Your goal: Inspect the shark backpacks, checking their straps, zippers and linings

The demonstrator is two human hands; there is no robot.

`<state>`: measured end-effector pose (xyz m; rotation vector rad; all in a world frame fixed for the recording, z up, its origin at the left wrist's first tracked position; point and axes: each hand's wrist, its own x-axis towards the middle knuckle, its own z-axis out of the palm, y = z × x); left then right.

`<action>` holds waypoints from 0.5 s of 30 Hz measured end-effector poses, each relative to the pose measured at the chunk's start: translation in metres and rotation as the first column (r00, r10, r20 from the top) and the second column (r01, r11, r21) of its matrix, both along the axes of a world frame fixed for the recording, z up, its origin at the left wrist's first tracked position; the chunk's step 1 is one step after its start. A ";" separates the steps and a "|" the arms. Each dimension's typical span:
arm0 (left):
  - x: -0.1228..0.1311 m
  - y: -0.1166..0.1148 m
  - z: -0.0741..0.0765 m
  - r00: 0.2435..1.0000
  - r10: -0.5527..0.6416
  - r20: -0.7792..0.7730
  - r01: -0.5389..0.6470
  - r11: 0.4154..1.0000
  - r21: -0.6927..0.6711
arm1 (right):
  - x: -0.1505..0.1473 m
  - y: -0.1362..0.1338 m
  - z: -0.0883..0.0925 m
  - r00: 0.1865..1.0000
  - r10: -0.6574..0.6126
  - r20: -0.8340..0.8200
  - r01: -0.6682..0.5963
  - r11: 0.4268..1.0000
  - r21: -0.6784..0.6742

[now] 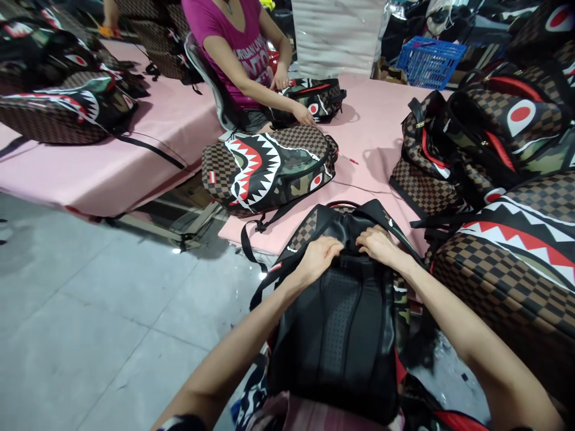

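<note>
Both forearms reach forward from the bottom of the view and converge on the top of a black backpack [345, 335]. It lies back panel up, its lower end toward the person and its top resting at the near edge of the pink table [372, 126].

The left hand [320, 256] is bent at the wrist, knuckles up. Its fingers are curled down into the fold at the top of the padded panel and clenched on the material there. The right hand [380, 244] sits just beside it, almost touching, palm down. Its fingers are likewise hooked over the same top edge and grasp it. The shoulder straps spread to either side of the hands.

Just beyond, near the table's left edge, lies a shark-mouth backpack [269, 170] on its side. A pile of backpacks [489, 143] crowds the right edge. At the far edge a co-worker [238, 54] in a magenta shirt has both hands on another small bag [318, 96]. A blue basket [429, 60] stands behind.
</note>
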<state>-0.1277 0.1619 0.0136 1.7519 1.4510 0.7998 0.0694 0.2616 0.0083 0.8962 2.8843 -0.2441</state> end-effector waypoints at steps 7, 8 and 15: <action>-0.011 -0.011 -0.013 0.927 -0.085 -0.366 0.129 0.987 0.098 | 0.005 -0.021 0.019 0.987 -0.160 -0.023 0.158 0.984 -0.082; -0.010 -0.023 -0.009 0.930 -0.060 -0.362 0.116 0.984 0.137 | 0.009 -0.031 0.027 0.982 -0.181 -0.052 0.174 0.978 -0.114; 0.005 -0.139 0.016 0.968 -0.033 -0.250 0.083 0.978 0.190 | 0.041 -0.126 0.098 0.884 -0.333 -0.329 0.269 0.936 -0.226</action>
